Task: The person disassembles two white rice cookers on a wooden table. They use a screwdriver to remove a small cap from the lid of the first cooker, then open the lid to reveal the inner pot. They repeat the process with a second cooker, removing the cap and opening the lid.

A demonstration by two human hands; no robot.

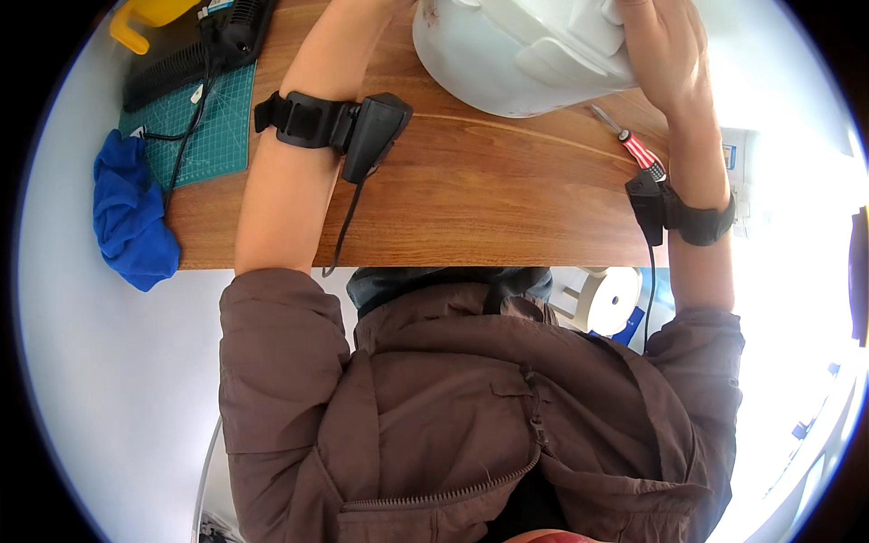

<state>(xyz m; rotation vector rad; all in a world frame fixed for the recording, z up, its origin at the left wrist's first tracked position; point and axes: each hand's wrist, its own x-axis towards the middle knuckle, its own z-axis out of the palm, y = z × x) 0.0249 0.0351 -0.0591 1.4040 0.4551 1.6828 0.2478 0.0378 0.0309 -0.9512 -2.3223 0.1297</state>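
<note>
A white hard hat (493, 68) rests at the far side of the wooden table, its top cut off by the upper edge of the view. Against its right side lies my right hand (668, 54), closed round the shell, with its fingertips out of sight. My left forearm reaches up to the left of the hard hat. Only the heel of my left hand (398, 5) shows at the upper edge, so its fingers are hidden. Between the hard hat and my right wrist lies a screwdriver (643, 156) with a red and white striped handle.
A green cutting mat (217, 136) lies at the left, with a black vented device (172, 77), a cable and a yellow curved piece (145, 23). A blue cloth (134, 213) hangs over the table's left edge. Below the front edge is a round cream-coloured object (611, 301).
</note>
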